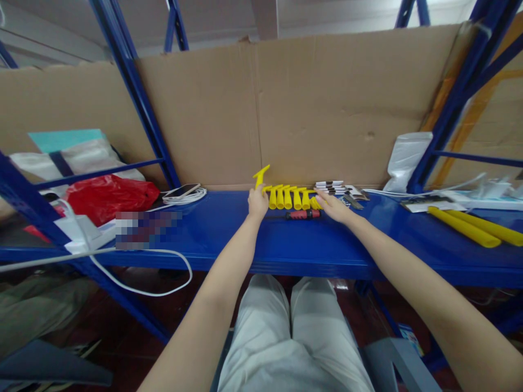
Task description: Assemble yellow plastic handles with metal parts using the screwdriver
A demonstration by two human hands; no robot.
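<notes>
My left hand (pixel 257 203) is closed around the lower part of a yellow T-shaped plastic handle (pixel 260 174), its crossbar sticking up above the fist. Beside it, several matching yellow handles (pixel 288 198) lie in a row on the blue shelf, crossbars toward the back. At the row's right end, my right hand (pixel 333 207) rests with fingers stretched out against the last yellow pieces (pixel 314 203), partly covering them. In front of the row lies a screwdriver with a red and black grip (pixel 303 215).
Behind my right hand are small black-and-white packets (pixel 329 186) and metal pieces (pixel 354 199). Long yellow tubes (pixel 466 226) lie far right. A phone (pixel 183 190) on a coiled white cable, a red bag (pixel 110 197) and a power strip (pixel 87 233) are left. Cardboard (pixel 310 109) walls the back.
</notes>
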